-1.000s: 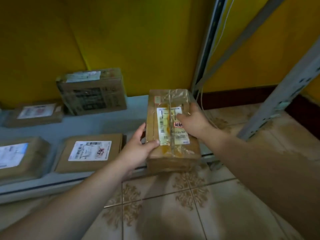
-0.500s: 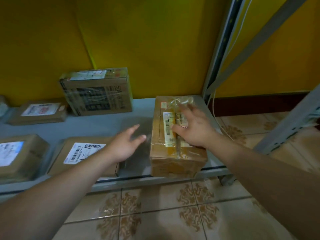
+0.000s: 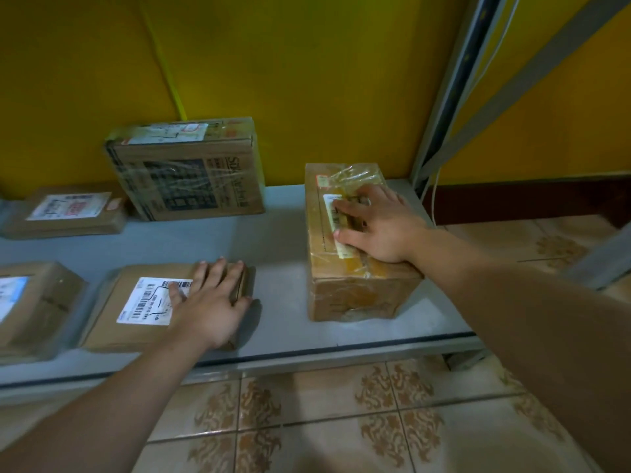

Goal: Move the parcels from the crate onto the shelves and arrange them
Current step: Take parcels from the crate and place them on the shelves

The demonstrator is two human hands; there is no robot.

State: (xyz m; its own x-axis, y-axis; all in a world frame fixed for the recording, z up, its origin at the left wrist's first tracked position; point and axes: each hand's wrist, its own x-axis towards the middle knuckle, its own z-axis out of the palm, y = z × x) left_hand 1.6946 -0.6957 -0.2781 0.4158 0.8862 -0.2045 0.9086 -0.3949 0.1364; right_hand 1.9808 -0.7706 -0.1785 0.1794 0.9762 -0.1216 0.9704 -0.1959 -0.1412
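Taped parcel (image 3: 351, 291), long axis front-to-back, shelf's (image 3: 280, 240) right end. Both grips flat: right hand (image 3: 379, 223) atop, left hand (image 3: 208, 302) on labelled parcel (image 3: 136, 298).

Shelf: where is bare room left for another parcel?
Bare shelf lies between the flat parcel under the left hand and the taped parcel under the right hand, running back to the upright box. The left end is crowded.
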